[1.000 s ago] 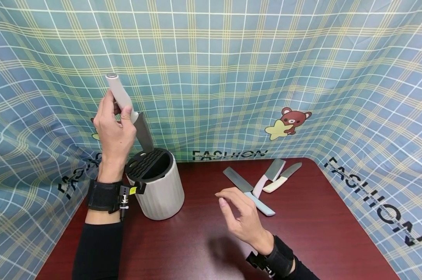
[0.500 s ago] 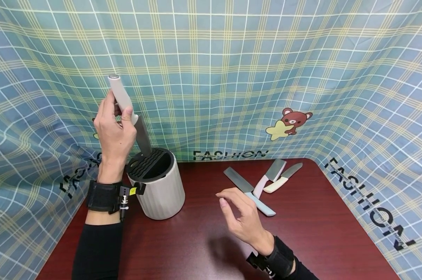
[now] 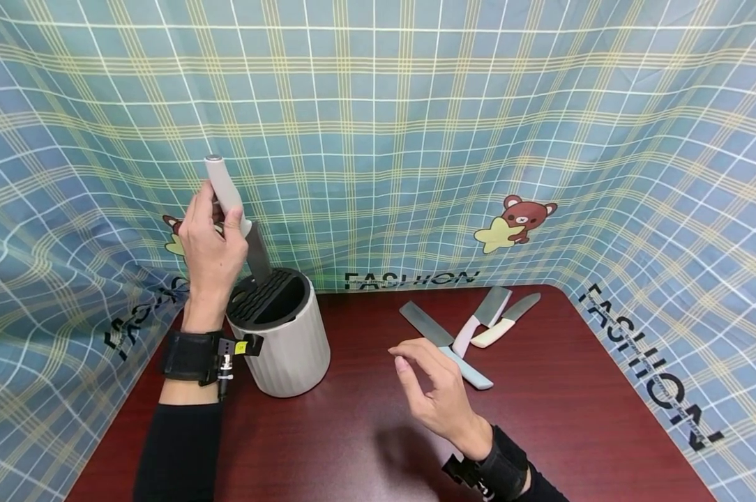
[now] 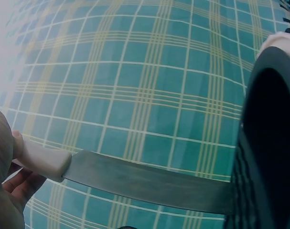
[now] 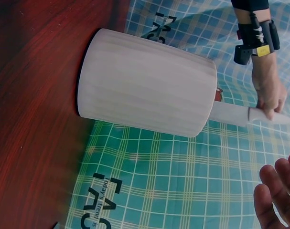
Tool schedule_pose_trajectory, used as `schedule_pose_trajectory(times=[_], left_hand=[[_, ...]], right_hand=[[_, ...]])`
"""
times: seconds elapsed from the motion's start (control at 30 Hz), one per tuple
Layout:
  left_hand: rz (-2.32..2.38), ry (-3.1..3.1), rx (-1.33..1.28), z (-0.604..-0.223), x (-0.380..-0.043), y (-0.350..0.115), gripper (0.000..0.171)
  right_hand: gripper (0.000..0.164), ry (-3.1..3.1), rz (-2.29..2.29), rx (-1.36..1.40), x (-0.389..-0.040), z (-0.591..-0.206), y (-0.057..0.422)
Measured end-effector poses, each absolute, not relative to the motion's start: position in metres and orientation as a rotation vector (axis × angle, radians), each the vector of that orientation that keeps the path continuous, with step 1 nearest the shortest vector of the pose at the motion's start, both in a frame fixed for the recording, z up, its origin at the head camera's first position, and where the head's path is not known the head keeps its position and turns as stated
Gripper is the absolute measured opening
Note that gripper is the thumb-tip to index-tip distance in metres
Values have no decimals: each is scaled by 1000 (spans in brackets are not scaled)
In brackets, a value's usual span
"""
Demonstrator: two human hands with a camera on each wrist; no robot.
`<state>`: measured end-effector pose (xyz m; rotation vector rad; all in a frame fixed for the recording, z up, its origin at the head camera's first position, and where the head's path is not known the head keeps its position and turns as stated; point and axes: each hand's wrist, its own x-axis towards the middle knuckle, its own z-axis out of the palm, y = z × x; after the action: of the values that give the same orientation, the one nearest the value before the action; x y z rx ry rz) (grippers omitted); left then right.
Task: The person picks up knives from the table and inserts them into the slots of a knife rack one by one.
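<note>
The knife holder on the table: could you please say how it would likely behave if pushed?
The knife holder is probably stiff, since its round outline shows no sag. Pushed high up, it might tip, standing taller than wide. Toppled, it would likely roll, being roughly cylindrical.

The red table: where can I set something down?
Bare: between the grey holder and right hand; also between the cream-handled knife and table's right edge. Crowded: where the pink-handled knife lies between that and blue-handled knife.
</note>
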<state>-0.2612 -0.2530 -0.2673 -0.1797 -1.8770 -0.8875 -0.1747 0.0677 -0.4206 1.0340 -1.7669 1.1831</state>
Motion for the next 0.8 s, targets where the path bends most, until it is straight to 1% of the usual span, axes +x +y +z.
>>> schedule_pose_trajectory(times=[0.8], left_hand=[[-944,-1935,-184,-295,-273,-262,48]], right_hand=[[30,-1759,1183,1026,-174,-420,67]])
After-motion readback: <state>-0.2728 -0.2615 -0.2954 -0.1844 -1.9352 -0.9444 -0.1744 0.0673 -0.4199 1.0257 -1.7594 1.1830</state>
